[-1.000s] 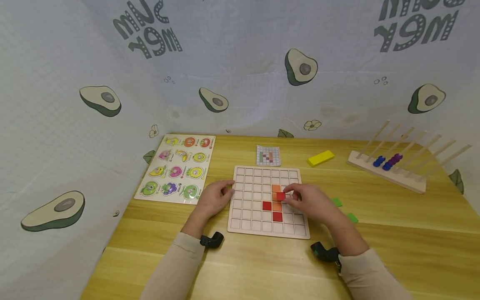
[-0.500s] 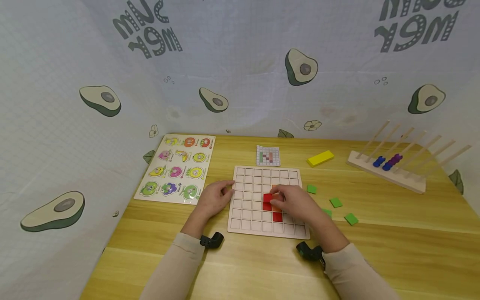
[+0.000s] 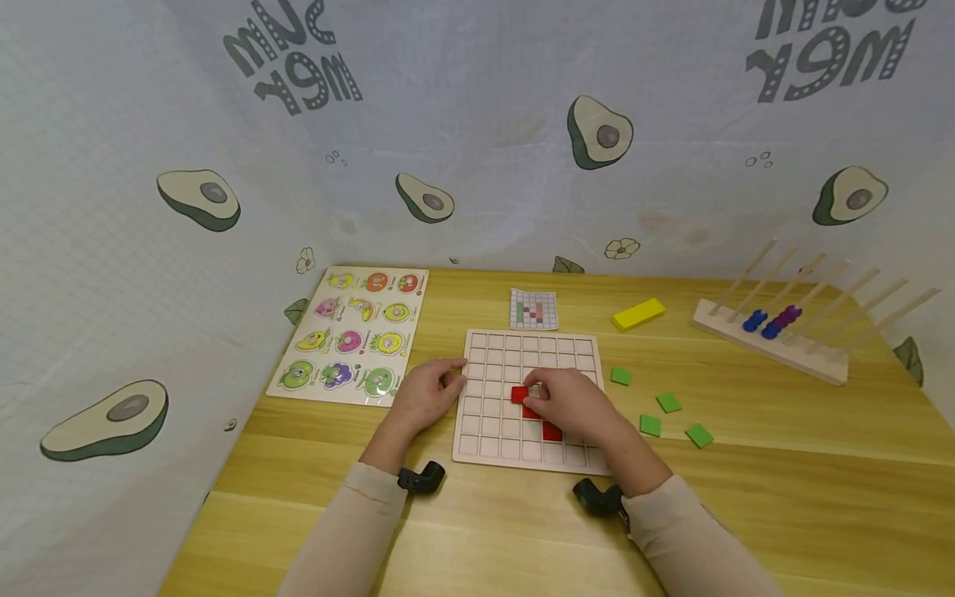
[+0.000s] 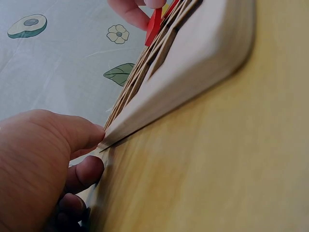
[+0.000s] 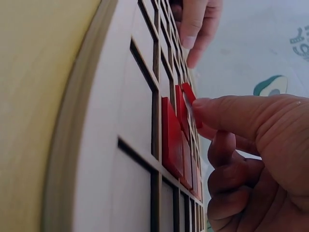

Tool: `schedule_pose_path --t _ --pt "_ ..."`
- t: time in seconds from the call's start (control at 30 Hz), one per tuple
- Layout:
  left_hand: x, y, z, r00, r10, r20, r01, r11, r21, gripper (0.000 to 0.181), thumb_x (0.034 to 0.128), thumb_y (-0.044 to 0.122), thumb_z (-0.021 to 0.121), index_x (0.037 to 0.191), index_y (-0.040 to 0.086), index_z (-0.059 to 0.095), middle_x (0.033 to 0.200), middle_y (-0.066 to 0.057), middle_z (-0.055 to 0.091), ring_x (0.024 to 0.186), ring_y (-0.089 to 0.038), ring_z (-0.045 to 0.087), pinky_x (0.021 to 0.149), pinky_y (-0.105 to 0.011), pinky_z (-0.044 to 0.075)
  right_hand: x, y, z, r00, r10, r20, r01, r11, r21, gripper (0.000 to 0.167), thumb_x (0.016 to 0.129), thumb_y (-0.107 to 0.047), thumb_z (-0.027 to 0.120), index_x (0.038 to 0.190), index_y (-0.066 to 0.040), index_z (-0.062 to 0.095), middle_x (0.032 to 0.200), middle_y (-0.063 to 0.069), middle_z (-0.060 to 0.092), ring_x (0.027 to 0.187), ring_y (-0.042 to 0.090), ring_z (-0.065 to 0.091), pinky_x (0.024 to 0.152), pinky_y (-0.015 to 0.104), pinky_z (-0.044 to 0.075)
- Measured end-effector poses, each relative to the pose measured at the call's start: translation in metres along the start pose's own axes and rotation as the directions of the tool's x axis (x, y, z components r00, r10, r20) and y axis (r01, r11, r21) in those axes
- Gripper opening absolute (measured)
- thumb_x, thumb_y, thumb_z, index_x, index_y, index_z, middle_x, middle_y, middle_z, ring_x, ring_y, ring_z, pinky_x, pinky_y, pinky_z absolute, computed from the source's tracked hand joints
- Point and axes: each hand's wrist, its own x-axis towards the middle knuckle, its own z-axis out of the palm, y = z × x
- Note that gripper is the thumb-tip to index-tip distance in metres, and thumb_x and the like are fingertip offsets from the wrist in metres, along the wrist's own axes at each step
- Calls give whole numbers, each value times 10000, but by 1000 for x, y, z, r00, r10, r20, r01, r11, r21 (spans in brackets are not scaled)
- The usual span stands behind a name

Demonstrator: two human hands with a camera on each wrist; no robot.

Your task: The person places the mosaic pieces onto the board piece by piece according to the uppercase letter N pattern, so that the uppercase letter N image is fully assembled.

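A square wooden grid board (image 3: 488, 423) lies flat on the table. My right hand (image 3: 574, 404) pinches a red square tile (image 3: 519, 395) between thumb and fingertips, just above the grid near its middle. In the right wrist view, that red tile (image 5: 192, 104) is tilted over the cells. Two more red tiles sit in cells, one in front of the hand (image 3: 552, 431) and one partly covered by its fingers; the hand hides other tiles behind it. My left hand (image 3: 428, 395) touches the board's left edge with its fingertips, as the left wrist view also shows.
Several green tiles (image 3: 669, 403) lie right of the board. Behind it are a small pattern card (image 3: 533, 310) and a yellow block (image 3: 637, 315). A fruit puzzle board (image 3: 351, 336) stands left; a wooden peg stand (image 3: 772, 342) with beads is at the right.
My right hand has carried the red tile leftward across the grid, past the orange tiles, which it now covers. More green tiles show at the right. The left hand stays at the board's edge.
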Motion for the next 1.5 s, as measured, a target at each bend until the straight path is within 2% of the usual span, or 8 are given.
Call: schedule_pose_path --t 0.53,1.0,1.3,1.4,1.5 --pt "0 4 -3 1000 -9 9 9 1000 -19 339 1006 280 638 1322 169 697 808 36 614 712 -117 520 674 -289 441 9 -6 3 1000 -8 -4 8 1000 -2 236 937 -236 723 1137 -111 724 696 -18 570 564 134 487 555 285 390" --pt "0 4 -3 1000 8 8 -8 1000 -17 335 1002 275 644 1312 160 702 810 28 615 707 -114 514 673 -284 440 12 -8 4 998 63 5 -63 998 -4 265 934 -249 721 1166 -120 714 744 -7 602 610 146 519 564 283 404" --pt "-1 5 -2 1000 1 10 -1 1000 -9 336 1000 276 647 1313 164 702 817 30 615 719 -112 517 680 -283 439 2 -4 -2 997 67 -28 -66 997 47 264 939 -245 717 1173 -122 711 715 -1 567 573 145 497 557 283 392" --pt "-1 4 -3 1000 0 10 0 1000 -9 338 1002 275 646 1316 163 700 816 29 616 720 -113 519 681 -286 440 -4 1 -6 997 58 -47 -55 997 53 270 941 -245 711 1173 -108 706 709 -4 557 595 144 490 576 280 381" --pt "-1 3 -2 1000 -1 9 1 1000 -3 340 1003 282 646 1320 168 698 815 35 616 722 -109 519 689 -284 445 -11 7 -11 995 83 -56 -78 994 74 281 945 -253 704 1185 -107 703 744 1 566 640 156 489 595 287 378"
